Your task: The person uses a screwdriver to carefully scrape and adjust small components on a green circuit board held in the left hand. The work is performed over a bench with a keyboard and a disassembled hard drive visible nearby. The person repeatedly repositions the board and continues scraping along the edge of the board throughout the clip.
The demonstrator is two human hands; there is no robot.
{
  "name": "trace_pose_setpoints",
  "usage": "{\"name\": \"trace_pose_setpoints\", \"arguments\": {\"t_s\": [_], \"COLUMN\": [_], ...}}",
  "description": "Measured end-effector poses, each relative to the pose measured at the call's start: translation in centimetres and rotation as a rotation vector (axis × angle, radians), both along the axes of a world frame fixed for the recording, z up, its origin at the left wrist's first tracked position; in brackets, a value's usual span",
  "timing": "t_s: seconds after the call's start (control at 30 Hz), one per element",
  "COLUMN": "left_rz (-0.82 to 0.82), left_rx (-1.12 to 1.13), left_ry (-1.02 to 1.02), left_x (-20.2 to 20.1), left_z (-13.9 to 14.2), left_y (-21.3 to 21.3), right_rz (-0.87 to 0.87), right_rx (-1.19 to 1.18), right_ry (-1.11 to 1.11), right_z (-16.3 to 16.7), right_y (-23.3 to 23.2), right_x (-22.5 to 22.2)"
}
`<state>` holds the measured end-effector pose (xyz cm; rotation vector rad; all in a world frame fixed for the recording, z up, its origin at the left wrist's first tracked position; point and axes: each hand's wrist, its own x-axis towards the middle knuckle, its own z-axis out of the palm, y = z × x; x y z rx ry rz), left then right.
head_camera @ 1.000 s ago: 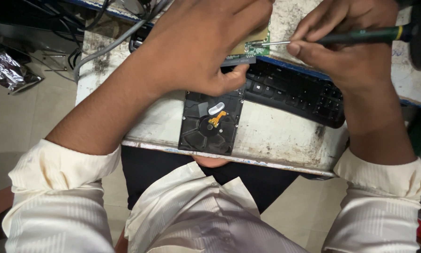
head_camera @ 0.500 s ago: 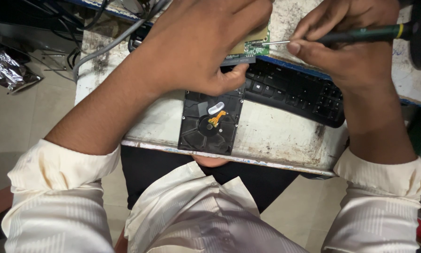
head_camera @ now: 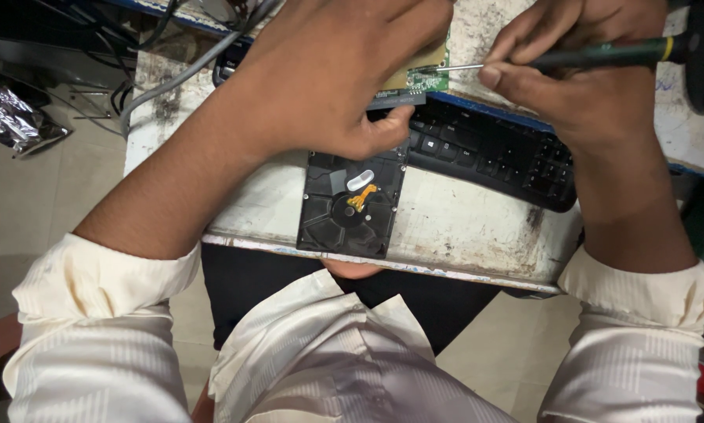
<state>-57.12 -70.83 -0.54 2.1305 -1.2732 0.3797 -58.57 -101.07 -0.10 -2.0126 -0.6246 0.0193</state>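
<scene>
Screwdriver point(head_camera: 602, 55): 1, right hand point(head_camera: 579, 86); 1 circuit board point(head_camera: 422, 78), left hand point(head_camera: 328, 78).

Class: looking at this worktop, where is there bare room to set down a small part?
Free: the table strip between hard drive, keyboard and near edge. Crowded: the top, where left hand, right hand, screwdriver and circuit board meet.

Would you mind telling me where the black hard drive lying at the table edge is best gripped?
Take the hard drive by its two long side edges, coming from above at the near end. It lies flat, its near edge at the table rim, while the left hand covers the far end.
</scene>
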Motion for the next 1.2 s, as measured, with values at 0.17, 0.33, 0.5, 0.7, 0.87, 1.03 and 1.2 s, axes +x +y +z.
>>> {"name": "trace_pose_setpoints", "arguments": {"t_s": [0.17, 0.33, 0.5, 0.7, 0.87, 1.03, 1.2], "left_rz": [0.001, 0.002, -0.002, -0.001, 0.030, 0.047, 0.017], "left_rx": [-0.003, 0.003, 0.000, 0.003, 0.020, 0.054, 0.039], "left_ry": [-0.012, 0.002, 0.024, 0.011, -0.012, 0.014, 0.028], "left_x": [0.2, -0.1, -0.3, -0.3, -0.4, -0.6, -0.9], "left_z": [0.0, 0.2, 0.1, -0.7, -1.2, -1.1, -1.0], "left_y": [-0.1, -0.1, 0.1, 0.4, 0.5, 0.9, 1.0], "right_rz": [0.104, 0.093, 0.090, 0.135, -0.008, -0.141, -0.099], "right_rx": [0.006, 0.000, -0.017, 0.060, 0.205, 0.264, 0.234], "right_ry": [-0.092, -0.078, -0.085, -0.108, 0.084, 0.180, 0.088], "right_z": [-0.2, -0.5, -0.5, -0.5, -0.3, -0.1, -1.3], "right_y": [-0.4, -0.7, -0.3, -0.4, 0.1, 0.7, -0.5], "right_x": [0.2, -0.3, -0.2, 0.0, -0.5, -0.8, -2.1]}}
